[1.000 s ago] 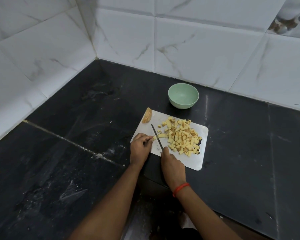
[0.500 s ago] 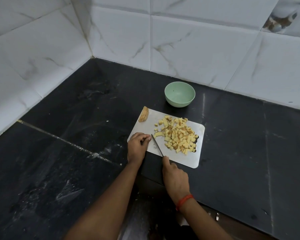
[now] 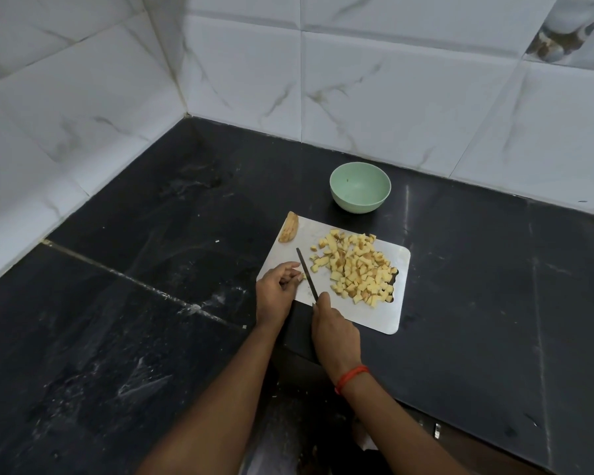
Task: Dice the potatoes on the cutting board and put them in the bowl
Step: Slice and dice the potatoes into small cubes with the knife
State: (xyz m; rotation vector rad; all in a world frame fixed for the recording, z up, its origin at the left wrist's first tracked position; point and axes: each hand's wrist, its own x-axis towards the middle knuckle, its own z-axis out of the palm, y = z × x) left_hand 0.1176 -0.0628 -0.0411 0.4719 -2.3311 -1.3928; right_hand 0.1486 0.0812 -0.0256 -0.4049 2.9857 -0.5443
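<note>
right hand (image 3: 335, 332) grip closed round knife (image 3: 307, 273); left hand (image 3: 278, 286) pinches tiny bit (image 3: 302, 276) right beside blade, so fingertip nick is main risk imo; bit could also squirt away; dice (image 3: 357, 269) heaped on board (image 3: 400, 303), bowl (image 3: 360, 187) empty behind; sloppy scrape spills them onto tabletop (image 3: 186, 303)

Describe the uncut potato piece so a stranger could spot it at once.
On the black countertop, find the white cutting board before the green bowl. At its far left corner lies the potato end piece: one curved, brown-skinned chunk, unlike the small yellow cubes.
</note>
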